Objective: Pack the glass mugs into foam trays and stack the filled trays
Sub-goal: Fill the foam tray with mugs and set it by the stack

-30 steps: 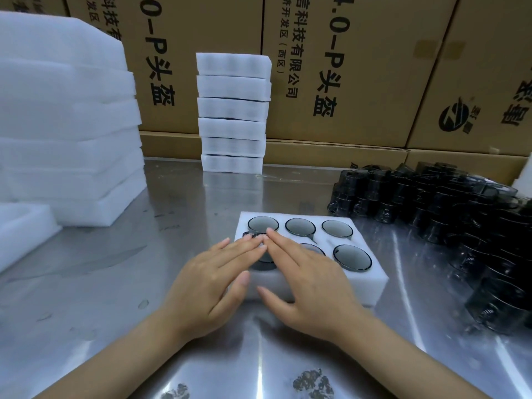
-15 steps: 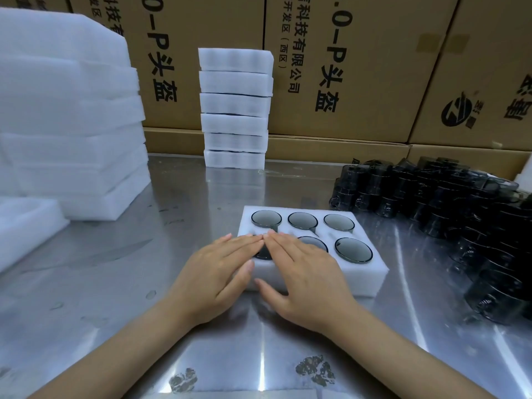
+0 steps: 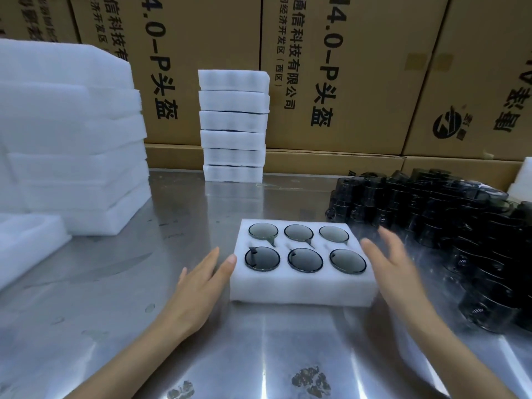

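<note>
Both hands have slid off the top of the foam tray (image 3: 302, 289). Left hand (image 3: 198, 286) now sits at its nine o'clock edge, thumb touching, and right hand (image 3: 394, 272) at three o'clock, fingers straight and apart, gripping nothing. Six mugs (image 3: 305, 260) show uncovered.

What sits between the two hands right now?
In the head view, the foam tray with six mugs seated in its holes lies between the left hand and right hand, whose fingers are straight.

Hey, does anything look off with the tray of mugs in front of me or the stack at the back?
Nothing stands out. The foam tray holds six mugs seated level, and the tray stack stands roughly straight.
</note>
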Action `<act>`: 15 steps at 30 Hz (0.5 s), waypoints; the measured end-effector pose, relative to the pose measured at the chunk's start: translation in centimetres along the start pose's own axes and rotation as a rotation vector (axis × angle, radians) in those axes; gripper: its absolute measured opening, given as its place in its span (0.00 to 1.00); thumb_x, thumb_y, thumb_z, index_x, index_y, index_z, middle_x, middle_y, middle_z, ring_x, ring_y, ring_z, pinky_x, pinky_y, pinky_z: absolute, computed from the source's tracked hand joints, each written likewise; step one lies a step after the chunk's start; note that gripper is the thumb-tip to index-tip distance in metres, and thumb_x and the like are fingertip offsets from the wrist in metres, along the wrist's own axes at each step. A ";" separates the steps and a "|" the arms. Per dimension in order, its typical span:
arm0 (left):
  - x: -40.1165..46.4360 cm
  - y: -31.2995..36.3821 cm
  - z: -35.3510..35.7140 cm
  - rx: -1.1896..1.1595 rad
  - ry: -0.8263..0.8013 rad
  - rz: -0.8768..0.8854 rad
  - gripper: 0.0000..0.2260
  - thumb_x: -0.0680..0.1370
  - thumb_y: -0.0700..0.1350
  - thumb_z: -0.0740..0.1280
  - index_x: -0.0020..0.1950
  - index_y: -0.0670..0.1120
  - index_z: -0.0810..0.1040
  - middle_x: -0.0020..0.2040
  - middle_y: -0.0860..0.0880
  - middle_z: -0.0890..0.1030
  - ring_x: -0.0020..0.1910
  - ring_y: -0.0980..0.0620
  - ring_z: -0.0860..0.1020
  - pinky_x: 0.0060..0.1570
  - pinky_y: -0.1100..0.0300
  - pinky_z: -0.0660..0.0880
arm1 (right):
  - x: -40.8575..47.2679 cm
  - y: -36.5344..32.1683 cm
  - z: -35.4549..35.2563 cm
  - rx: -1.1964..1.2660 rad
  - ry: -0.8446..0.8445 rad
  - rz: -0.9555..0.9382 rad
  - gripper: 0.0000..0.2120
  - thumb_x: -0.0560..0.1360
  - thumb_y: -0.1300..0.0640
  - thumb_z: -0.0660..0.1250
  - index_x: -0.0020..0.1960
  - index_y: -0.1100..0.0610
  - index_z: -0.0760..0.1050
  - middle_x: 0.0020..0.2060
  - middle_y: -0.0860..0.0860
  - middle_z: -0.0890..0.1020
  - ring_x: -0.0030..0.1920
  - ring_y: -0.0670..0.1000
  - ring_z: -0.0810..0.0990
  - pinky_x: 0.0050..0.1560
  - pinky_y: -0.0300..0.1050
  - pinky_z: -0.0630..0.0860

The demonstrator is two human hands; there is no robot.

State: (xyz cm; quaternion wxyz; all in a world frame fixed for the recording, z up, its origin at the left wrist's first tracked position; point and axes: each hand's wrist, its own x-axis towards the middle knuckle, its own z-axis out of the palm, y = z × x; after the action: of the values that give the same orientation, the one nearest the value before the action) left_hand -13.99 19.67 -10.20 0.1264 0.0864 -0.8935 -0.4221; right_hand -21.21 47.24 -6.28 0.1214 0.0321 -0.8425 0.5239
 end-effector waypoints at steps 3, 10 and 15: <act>0.2 1.0 1.0 0.000 -0.077 -0.038 0.25 0.76 0.65 0.44 0.69 0.61 0.66 0.73 0.60 0.62 0.74 0.62 0.55 0.73 0.57 0.39 | -0.8 0.7 -0.7 0.095 -0.285 0.204 0.15 0.77 0.43 0.62 0.60 0.47 0.76 0.60 0.41 0.79 0.59 0.39 0.76 0.55 0.33 0.69; 1.3 2.0 1.5 -0.240 -0.025 -0.079 0.08 0.76 0.65 0.56 0.48 0.71 0.74 0.50 0.73 0.77 0.57 0.66 0.73 0.59 0.65 0.67 | -1.6 0.6 -0.6 0.283 -0.482 0.072 0.16 0.68 0.39 0.68 0.55 0.37 0.78 0.52 0.35 0.82 0.52 0.35 0.79 0.52 0.36 0.71; 3.5 2.0 1.6 -0.574 0.093 -0.035 0.09 0.79 0.55 0.61 0.55 0.59 0.78 0.50 0.66 0.82 0.50 0.71 0.77 0.42 0.78 0.69 | 0.0 -0.3 1.4 0.639 -0.590 0.168 0.29 0.64 0.41 0.71 0.63 0.30 0.67 0.58 0.42 0.81 0.56 0.52 0.82 0.58 0.50 0.74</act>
State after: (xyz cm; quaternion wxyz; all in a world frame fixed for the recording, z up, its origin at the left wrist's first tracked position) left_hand -17.93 21.14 -9.09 0.1791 0.0818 -0.7290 -0.6556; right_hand -21.38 45.83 -6.64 -0.1832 0.1475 -0.6366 0.7344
